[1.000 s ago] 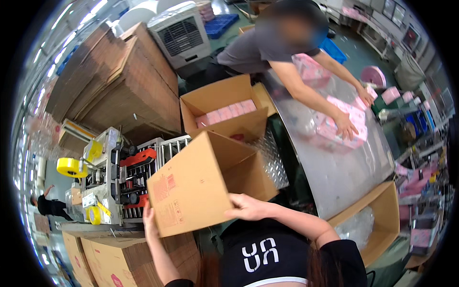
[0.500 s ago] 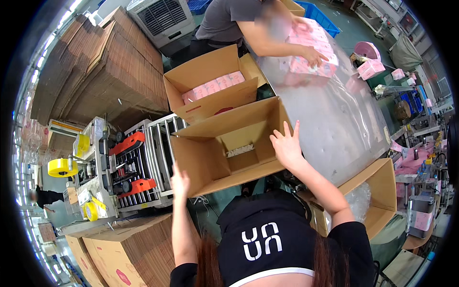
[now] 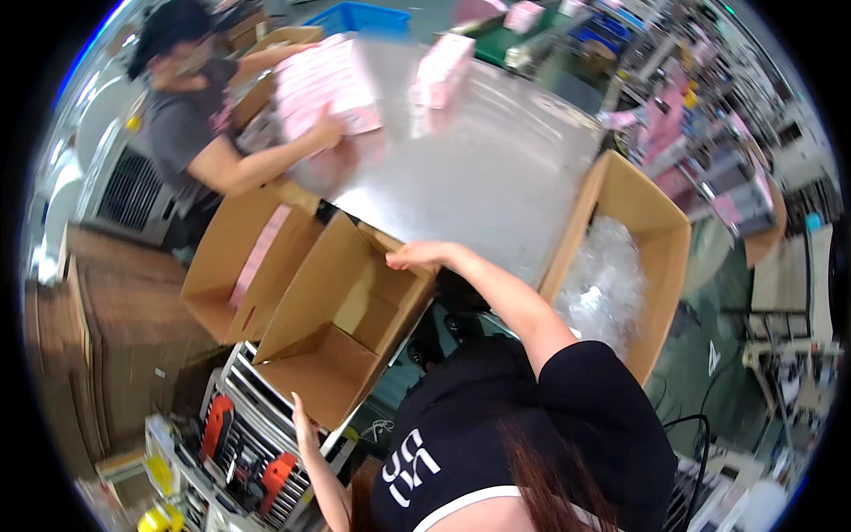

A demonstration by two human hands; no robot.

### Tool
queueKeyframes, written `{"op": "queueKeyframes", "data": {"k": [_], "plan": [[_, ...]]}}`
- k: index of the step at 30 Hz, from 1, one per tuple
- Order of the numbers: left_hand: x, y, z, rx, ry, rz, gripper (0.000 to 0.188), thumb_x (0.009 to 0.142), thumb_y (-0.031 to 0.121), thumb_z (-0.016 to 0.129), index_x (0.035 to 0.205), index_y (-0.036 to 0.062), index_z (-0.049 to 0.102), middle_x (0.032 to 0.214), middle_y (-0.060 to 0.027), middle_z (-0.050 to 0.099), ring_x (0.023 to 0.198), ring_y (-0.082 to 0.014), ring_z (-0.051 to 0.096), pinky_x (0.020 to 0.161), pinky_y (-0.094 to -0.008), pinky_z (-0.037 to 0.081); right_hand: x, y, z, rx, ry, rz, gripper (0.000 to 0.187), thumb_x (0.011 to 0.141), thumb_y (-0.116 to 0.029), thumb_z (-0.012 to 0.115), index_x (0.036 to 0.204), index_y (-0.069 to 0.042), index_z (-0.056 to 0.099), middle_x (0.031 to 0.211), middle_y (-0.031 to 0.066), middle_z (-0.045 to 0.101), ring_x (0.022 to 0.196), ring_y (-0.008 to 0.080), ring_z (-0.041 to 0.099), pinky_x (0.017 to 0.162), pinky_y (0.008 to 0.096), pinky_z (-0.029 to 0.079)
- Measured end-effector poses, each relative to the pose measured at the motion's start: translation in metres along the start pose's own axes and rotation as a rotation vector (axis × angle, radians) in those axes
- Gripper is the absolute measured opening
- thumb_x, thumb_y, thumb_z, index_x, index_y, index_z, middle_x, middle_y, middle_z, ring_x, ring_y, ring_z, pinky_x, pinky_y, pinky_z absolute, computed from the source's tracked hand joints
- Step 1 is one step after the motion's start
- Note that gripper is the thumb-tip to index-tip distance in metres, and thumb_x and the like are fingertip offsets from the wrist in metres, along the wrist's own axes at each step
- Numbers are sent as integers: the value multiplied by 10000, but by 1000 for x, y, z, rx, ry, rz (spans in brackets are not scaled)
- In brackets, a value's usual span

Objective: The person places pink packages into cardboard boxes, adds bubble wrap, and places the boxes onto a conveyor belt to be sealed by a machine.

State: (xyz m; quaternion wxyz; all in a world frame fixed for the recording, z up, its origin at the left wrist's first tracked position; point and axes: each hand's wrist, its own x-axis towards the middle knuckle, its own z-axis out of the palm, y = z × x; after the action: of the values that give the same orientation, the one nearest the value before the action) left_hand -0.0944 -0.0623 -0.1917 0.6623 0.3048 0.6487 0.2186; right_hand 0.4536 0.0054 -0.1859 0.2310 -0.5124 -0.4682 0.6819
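An open cardboard box (image 3: 324,363) stands in front of me, with bare brown panels showing inside. My right hand (image 3: 418,256) grips its rim at the end by the metal table, fingers bent over the cardboard. At the opposite end, by the rollers, my left hand (image 3: 304,424) lies against the box's outer side with its fingers stretched. Just beyond is a second cardboard box (image 3: 213,266) holding a row of pink packs (image 3: 260,255).
A co-worker (image 3: 191,133) handles pink packs (image 3: 324,93) on the metal table (image 3: 479,168). Another pink stack (image 3: 441,73) stands there. To my right, a carton (image 3: 667,266) holds clear plastic (image 3: 603,284). A roller conveyor (image 3: 257,381) and stacked flat cardboard (image 3: 124,346) are at left.
The view has swung to the right, so the boxes appear further left and turned. My right hand has gone from spread fingers to a hold on the rim. The co-worker's pink packs have shifted.
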Motion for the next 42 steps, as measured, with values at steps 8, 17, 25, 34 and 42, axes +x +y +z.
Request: {"op": "queueKeyframes", "data": {"k": [8, 17, 25, 34, 42], "plan": [[-26, -31, 46, 45, 595, 437, 699, 962, 552, 498, 1365, -17, 450, 1338, -179, 477, 1260, -289, 456, 1061, -392, 370, -336, 135, -64, -236, 2027, 43, 237, 841, -33, 603, 1076, -26, 628, 945, 99, 702, 913, 204, 677, 817, 328, 533], [-80, 43, 194, 916, 90, 1098, 501, 895, 90, 628, 1362, 18, 460, 1420, -206, 408, 1324, -359, 385, 1123, -456, 275, -321, 242, -11, -714, 1207, 555, 282, 799, -253, 734, 1057, -145, 704, 1122, 102, 664, 969, 322, 651, 840, 404, 531], [-77, 50, 217, 749, -209, 997, 349, 887, 2, 613, 1233, 23, 574, 1181, -155, 568, 943, -246, 642, 860, -342, 507, -415, 228, 1, -142, 1373, 306, 251, 902, -281, 660, 1027, -74, 729, 781, 17, 673, 682, 138, 597, 632, 294, 489], [-82, 87, 270, 480, -576, 878, 219, 908, 43, 629, 1122, 37, 673, 996, -109, 689, 936, -212, 675, 835, -310, 532, -363, 74, 1, 735, 1042, -302, 231, 932, -204, 609, 1112, -69, 664, 739, -74, 548, 626, 26, 494, 518, 195, 368], [-49, 132, 294, -355, -686, 271, 668, 993, 509, 457, 1543, 307, 135, 1484, -125, 353, 1310, -292, 447, 964, -486, 470, -83, -69, 114, 319, 371, -171, 257, 959, -237, 562, 1098, -45, 663, 875, -3, 653, 772, 109, 601, 675, 256, 491]]}}
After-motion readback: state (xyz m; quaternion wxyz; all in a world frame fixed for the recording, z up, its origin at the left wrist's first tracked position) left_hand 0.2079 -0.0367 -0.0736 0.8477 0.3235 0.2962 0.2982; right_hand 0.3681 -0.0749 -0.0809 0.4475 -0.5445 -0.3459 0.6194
